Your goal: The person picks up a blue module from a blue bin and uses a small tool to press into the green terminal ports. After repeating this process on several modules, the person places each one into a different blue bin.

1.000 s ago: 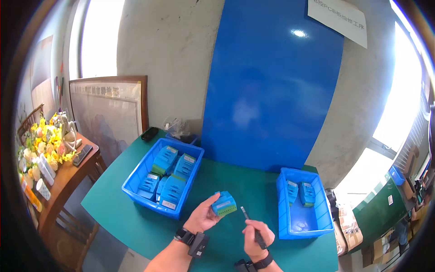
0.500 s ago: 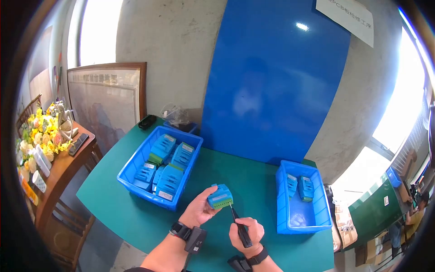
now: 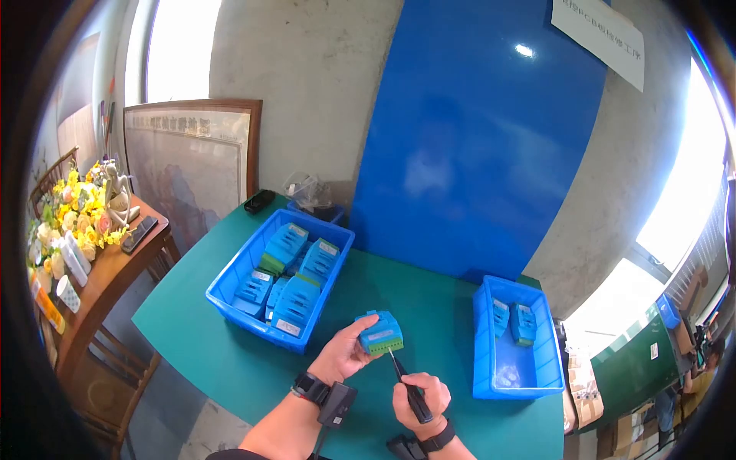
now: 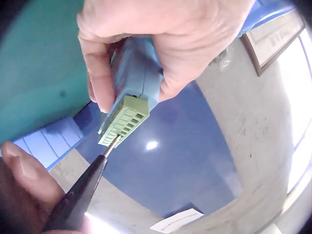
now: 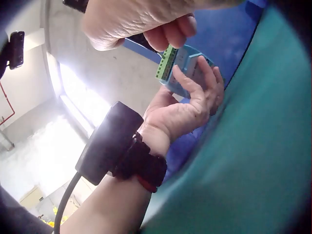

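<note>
A blue module (image 3: 379,330) is gripped by the left hand (image 3: 345,355); beside it, terminals (image 4: 129,118) are touched by a screwdriver (image 4: 80,192) held in the right hand (image 3: 432,395).

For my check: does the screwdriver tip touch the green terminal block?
Touching: the left wrist view shows the screwdriver tip meeting the green terminal block without a gap.

One screwdriver (image 4: 84,189), one held module (image 3: 381,333), two large bins (image 3: 512,369)
</note>
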The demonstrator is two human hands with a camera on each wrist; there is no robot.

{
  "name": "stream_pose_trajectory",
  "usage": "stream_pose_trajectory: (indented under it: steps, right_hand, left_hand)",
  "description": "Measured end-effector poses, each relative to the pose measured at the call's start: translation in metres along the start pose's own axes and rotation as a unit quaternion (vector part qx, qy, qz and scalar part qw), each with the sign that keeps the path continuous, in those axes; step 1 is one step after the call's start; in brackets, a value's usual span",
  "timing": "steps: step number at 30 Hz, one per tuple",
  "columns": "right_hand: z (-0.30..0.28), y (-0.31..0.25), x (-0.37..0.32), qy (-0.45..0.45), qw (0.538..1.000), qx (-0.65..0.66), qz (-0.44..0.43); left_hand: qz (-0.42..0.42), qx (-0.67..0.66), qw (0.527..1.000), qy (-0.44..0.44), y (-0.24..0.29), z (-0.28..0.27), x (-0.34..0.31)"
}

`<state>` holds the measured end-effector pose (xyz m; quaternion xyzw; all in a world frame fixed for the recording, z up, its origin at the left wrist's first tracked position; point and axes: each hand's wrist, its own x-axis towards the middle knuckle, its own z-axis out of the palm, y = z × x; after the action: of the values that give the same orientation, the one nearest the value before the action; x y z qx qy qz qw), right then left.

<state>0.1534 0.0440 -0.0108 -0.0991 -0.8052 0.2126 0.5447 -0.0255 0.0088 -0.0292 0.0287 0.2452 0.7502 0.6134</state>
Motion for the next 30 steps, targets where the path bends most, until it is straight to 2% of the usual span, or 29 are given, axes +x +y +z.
stream_pose_trajectory:
  steps: [14, 23, 30]
  right_hand:
    - [0.004, -0.004, 0.0, -0.03, 0.998, 0.05, -0.031]
    - [-0.005, 0.007, -0.006, 0.038, 0.999, 0.023, 0.028]
    - [-0.007, 0.01, -0.004, 0.056, 0.998, 0.013, 0.039]
  left_hand:
    - [0.033, 0.044, 0.998, 0.012, -0.001, 0.005, -0.004]
    - [0.007, 0.022, 1.0, 0.006, 0.002, 0.004, -0.005]
    - [0.009, 0.029, 1.0, -0.005, 0.002, 0.007, -0.005]
